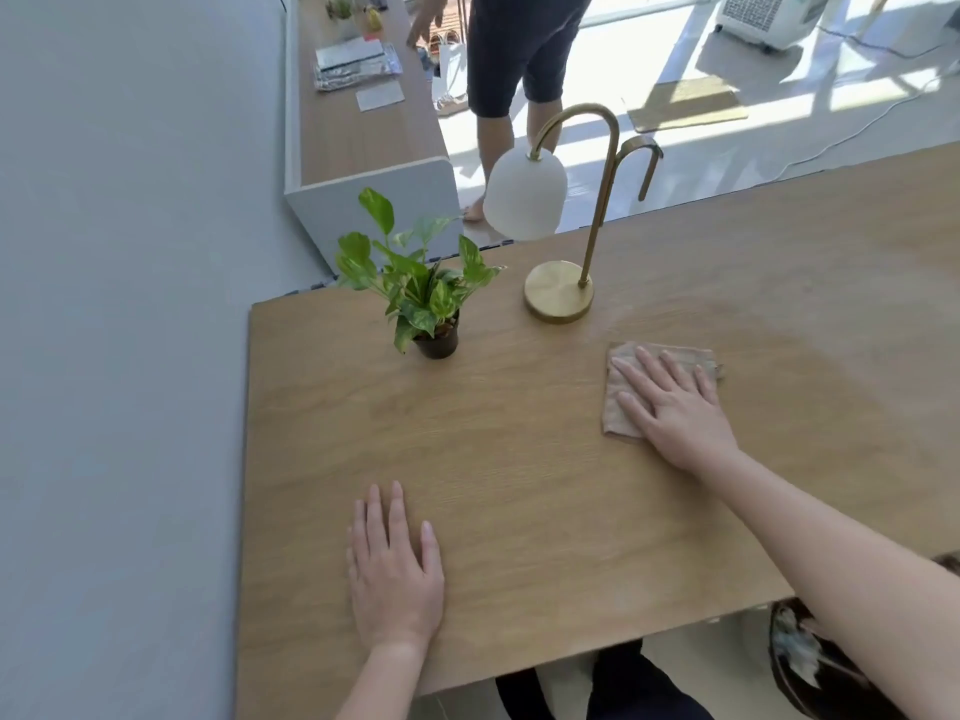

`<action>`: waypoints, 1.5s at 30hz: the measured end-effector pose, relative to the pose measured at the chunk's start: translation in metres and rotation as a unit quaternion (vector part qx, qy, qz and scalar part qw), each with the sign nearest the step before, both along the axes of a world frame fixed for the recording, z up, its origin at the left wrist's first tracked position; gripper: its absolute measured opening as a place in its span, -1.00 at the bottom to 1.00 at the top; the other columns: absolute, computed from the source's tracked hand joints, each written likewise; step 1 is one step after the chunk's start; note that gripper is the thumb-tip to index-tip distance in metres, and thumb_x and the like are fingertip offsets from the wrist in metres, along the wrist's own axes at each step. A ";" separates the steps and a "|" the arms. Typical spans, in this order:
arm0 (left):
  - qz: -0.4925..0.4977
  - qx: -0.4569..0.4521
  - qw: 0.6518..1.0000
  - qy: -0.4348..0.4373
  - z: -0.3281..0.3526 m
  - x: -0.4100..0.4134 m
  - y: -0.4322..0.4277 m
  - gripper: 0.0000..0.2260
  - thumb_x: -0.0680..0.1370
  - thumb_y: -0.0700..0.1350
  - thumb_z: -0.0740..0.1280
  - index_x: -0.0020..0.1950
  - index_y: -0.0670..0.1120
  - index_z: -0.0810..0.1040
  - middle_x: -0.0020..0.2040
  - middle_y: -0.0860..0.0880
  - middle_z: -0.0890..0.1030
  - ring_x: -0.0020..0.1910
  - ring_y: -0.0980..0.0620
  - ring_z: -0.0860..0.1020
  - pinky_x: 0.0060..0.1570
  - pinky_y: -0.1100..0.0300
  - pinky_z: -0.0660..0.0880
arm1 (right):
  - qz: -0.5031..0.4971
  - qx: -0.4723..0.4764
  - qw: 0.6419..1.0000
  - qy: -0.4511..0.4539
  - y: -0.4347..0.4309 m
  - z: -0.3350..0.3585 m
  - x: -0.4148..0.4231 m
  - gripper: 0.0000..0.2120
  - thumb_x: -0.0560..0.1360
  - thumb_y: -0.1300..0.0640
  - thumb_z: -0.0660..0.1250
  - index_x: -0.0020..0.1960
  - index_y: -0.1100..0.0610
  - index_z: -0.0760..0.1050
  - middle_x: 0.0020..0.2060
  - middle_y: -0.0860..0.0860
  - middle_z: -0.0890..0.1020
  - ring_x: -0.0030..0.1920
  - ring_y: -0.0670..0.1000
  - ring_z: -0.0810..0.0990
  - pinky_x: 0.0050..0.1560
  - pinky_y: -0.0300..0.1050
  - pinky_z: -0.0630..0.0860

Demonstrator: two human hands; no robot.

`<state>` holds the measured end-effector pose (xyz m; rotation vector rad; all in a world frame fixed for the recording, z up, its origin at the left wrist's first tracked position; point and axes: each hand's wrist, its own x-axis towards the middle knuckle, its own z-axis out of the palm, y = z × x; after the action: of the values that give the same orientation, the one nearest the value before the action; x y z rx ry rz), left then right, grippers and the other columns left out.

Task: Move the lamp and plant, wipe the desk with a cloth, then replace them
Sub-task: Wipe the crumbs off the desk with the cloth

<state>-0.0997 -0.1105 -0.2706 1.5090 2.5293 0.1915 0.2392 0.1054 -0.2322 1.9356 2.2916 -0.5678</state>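
Note:
A wooden desk (519, 459) fills the view. A small green plant in a black pot (435, 341) stands near its far left. To the right of it stands a brass lamp (558, 291) with a round base, a curved stem and a white shade hanging past the far edge. A beige cloth (618, 402) lies flat on the desk, right of the lamp's base. My right hand (670, 402) presses flat on the cloth, fingers spread. My left hand (392, 569) rests flat on the bare wood near the front edge, holding nothing.
A grey wall runs along the desk's left side. Beyond the far edge stands a long low cabinet (363, 132) with papers and small items. Another person (514, 70) stands beside it on the sunlit floor. A white appliance (763, 18) sits at the far right.

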 end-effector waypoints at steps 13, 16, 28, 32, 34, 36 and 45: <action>0.006 0.002 1.000 -0.001 0.003 -0.004 0.003 -0.38 0.70 0.23 -0.01 0.74 0.04 0.18 0.74 -0.04 0.19 0.73 -0.06 0.08 0.68 -0.10 0.09 | 0.207 0.011 0.978 0.006 -0.045 -0.011 -0.039 -0.49 0.73 -0.34 -0.17 0.65 -0.47 -0.22 0.69 -0.31 -0.19 0.69 -0.14 -0.31 0.69 0.10 -0.27; 0.007 0.016 1.000 -0.002 0.002 -0.005 0.005 -0.39 0.70 0.20 0.03 0.73 0.02 0.21 0.72 -0.06 0.22 0.72 -0.09 0.13 0.67 -0.13 0.14 | 0.177 0.005 0.984 -0.007 -0.043 -0.002 0.007 -0.49 0.73 -0.35 -0.16 0.64 -0.49 -0.23 0.69 -0.33 -0.17 0.69 -0.18 -0.30 0.70 0.09 -0.24; 0.008 0.010 1.000 -0.013 0.003 -0.005 0.000 -0.42 0.74 0.16 0.09 0.74 0.02 0.16 0.74 -0.08 0.18 0.73 -0.10 0.08 0.68 -0.12 0.08 | 0.135 0.006 0.991 -0.006 -0.081 -0.012 -0.041 -0.47 0.72 -0.36 -0.18 0.66 -0.45 -0.21 0.71 -0.23 -0.17 0.71 -0.07 -0.28 0.69 0.15 -0.29; 0.004 0.010 1.000 -0.017 0.003 -0.002 -0.004 -0.42 0.75 0.17 0.06 0.75 0.01 0.14 0.75 -0.07 0.15 0.74 -0.09 0.05 0.70 -0.09 0.04 | 0.188 0.011 0.982 -0.007 -0.130 -0.015 -0.001 -0.48 0.73 -0.35 -0.17 0.66 -0.44 -0.21 0.71 -0.25 -0.17 0.70 -0.11 -0.30 0.70 0.15 -0.25; -0.001 0.010 1.000 -0.019 0.003 -0.003 -0.006 -0.42 0.75 0.17 0.05 0.75 0.01 0.12 0.75 -0.08 0.13 0.74 -0.09 0.05 0.70 -0.08 0.02 | 0.198 0.012 0.980 -0.016 -0.141 -0.014 0.021 -0.47 0.73 -0.36 -0.18 0.66 -0.44 -0.22 0.71 -0.26 -0.16 0.70 -0.13 -0.30 0.70 0.16 -0.21; -0.005 0.008 1.000 -0.021 0.003 -0.003 -0.007 -0.42 0.75 0.17 0.03 0.76 0.01 0.10 0.75 -0.08 0.12 0.74 -0.09 0.03 0.70 -0.08 0.00 | 0.190 0.004 0.981 -0.021 -0.144 -0.011 0.034 -0.48 0.72 -0.37 -0.18 0.65 -0.45 -0.23 0.70 -0.29 -0.17 0.69 -0.16 -0.31 0.71 0.14 -0.21; -0.012 0.007 0.999 -0.032 0.007 -0.001 -0.005 -0.42 0.76 0.18 0.01 0.76 0.02 0.07 0.76 -0.06 0.08 0.75 -0.08 -0.01 0.71 -0.07 -0.03 | -0.010 0.002 1.000 -0.012 -0.098 -0.014 -0.043 -0.45 0.69 -0.38 -0.21 0.66 -0.44 -0.22 0.73 -0.18 -0.15 0.72 0.00 -0.25 0.68 0.19 -0.29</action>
<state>-0.1009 -0.1150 -0.2635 1.5117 2.4644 0.2521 0.1963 0.0074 -0.2463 1.9586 2.2632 -0.5404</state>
